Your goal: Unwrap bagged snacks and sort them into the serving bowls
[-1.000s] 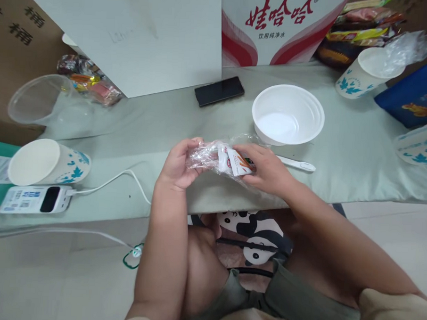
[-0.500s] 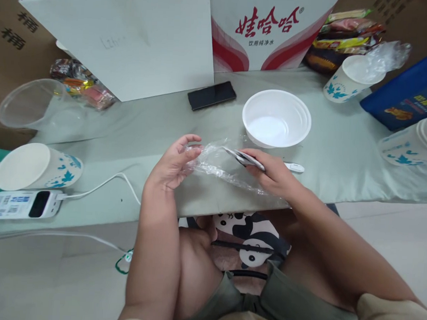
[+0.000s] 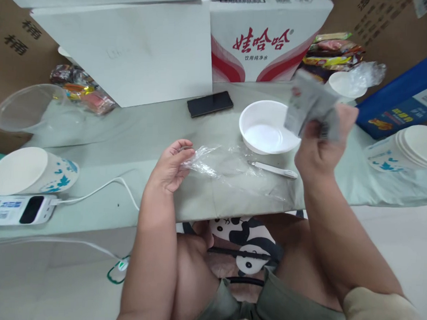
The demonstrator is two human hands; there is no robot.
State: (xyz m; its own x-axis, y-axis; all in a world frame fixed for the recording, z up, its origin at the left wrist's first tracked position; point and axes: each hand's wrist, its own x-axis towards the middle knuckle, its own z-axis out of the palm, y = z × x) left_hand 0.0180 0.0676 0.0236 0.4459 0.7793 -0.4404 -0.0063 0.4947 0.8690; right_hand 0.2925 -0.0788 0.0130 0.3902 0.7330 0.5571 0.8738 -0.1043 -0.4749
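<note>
Sachets (image 3: 309, 107) sit pinched in our raised right hand (image 3: 318, 145), just right of and above the white bowl (image 3: 267, 129), while our left hand (image 3: 171, 165) pins the clear wrapper (image 3: 220, 162) on the tabletop (image 3: 147, 129), fingers loosely curled.

packets (image 3: 309, 107): silvery grey, a small red mark near the top
plastic wrap (image 3: 220, 162): clear, glossy
bowl (image 3: 268, 127): plain white
spoon (image 3: 274, 169): white
phone (image 3: 210, 103): black
paper cup (image 3: 31, 171): white with teal leaf pattern
carton (image 3: 264, 37): white, red curved bands, red characters
tablecloth (image 3: 147, 129): pale grey-green
power bank (image 3: 18, 210): white, black screen
cushion (image 3: 247, 237): black-and-white panda print
</note>
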